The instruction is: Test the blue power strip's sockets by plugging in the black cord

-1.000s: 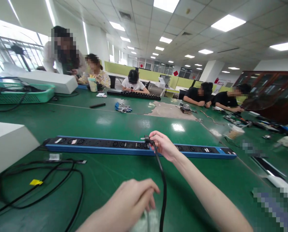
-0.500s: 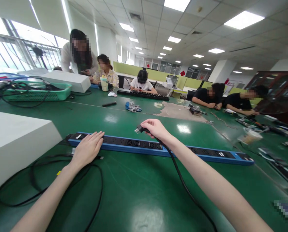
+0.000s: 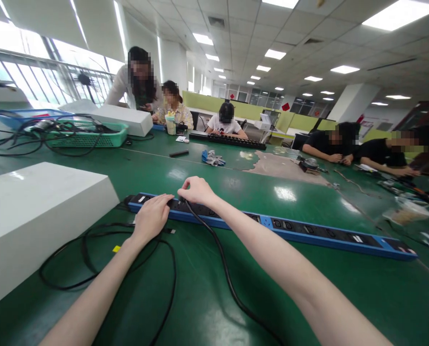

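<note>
A long blue and black power strip (image 3: 300,230) lies across the green table (image 3: 257,288). My left hand (image 3: 153,214) rests on its left part, fingers stretched out over the sockets. Just to the right, my right hand (image 3: 198,191) is closed around a black power plug, down at the strip's sockets. My fingers hide most of the plug, so I cannot tell how far its pins are in. Its black cord (image 3: 223,266) hangs from my hand and runs over the table toward me. Under my left forearm lies a looped thin black cable (image 3: 174,269).
A white box (image 3: 48,206) stands at the left, close to the strip's end. Behind it is a green basket (image 3: 106,139) of cables. Gloves (image 3: 213,158) and a dark bar (image 3: 178,154) lie farther back. Several people sit or stand around the far side.
My right hand has moved left and down with the plug, from above the strip to its sockets beside my left hand. The whole view has shifted, with things appearing farther right.
</note>
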Motion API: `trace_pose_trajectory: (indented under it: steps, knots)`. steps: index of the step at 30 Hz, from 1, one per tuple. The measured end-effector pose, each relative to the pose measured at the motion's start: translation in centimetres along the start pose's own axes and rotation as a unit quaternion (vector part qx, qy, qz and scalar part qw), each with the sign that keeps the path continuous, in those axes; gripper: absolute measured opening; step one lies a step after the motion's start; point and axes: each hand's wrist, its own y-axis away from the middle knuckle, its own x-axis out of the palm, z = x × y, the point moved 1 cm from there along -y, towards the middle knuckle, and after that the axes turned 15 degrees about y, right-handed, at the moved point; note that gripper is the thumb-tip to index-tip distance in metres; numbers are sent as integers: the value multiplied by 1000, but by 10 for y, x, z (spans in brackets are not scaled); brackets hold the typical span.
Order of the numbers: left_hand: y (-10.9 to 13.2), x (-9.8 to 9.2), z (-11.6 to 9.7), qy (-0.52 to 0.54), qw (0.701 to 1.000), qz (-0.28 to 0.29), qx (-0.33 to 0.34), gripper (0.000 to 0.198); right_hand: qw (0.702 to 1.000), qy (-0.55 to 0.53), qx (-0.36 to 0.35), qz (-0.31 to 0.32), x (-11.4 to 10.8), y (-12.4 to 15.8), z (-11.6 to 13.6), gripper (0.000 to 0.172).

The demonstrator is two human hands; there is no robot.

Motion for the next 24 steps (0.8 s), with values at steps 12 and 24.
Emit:
trace_pose_trajectory:
  steps: [12, 24]
  knots:
    - [-6, 18, 6, -25, 999, -47, 3, 37, 995, 31, 77, -59, 47, 6, 9, 30]
    - [-5, 31, 26, -47, 998, -33, 32, 35, 994, 37, 86, -47, 52, 5, 13, 35]
